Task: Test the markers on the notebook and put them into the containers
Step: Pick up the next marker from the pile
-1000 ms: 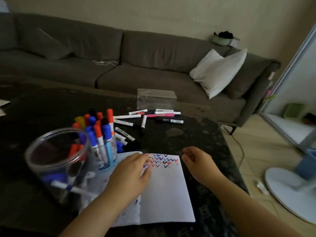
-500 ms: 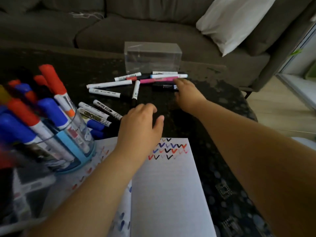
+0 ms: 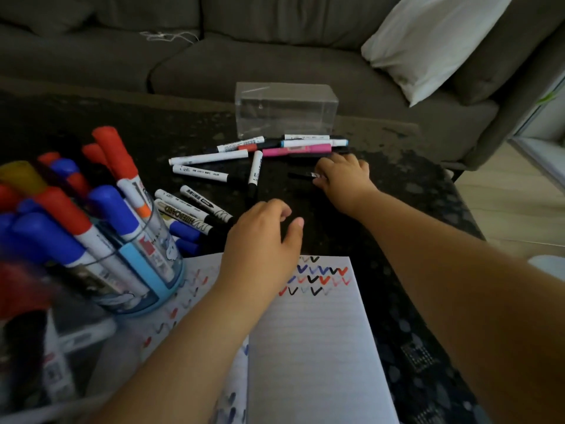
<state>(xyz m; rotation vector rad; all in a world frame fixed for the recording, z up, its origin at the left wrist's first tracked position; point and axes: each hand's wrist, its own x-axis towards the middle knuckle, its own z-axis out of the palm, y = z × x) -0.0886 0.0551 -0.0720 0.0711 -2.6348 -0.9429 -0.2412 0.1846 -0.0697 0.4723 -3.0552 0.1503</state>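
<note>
An open notebook (image 3: 308, 347) lies in front of me, with rows of coloured check marks across the top of its right page. My left hand (image 3: 263, 237) rests at the notebook's top edge, fingers loosely curled and holding nothing. My right hand (image 3: 342, 175) reaches past it and pinches a black marker (image 3: 301, 175) just in front of the loose markers (image 3: 211, 156) lying on the dark table. A pink marker (image 3: 296, 151) lies behind that hand. At the left, a clear cup with a blue base (image 3: 153, 280) holds several red and blue markers upright.
A clear rectangular box (image 3: 287, 108) stands behind the loose markers near the table's far edge. A second clear container (image 3: 39, 356), blurred, sits at the lower left. Beyond the dark speckled table (image 3: 422, 347) are a grey sofa (image 3: 244, 56) and a white pillow (image 3: 428, 44).
My right hand has drawn back a little from the marker pile with the black marker in its fingers. My left hand has barely moved.
</note>
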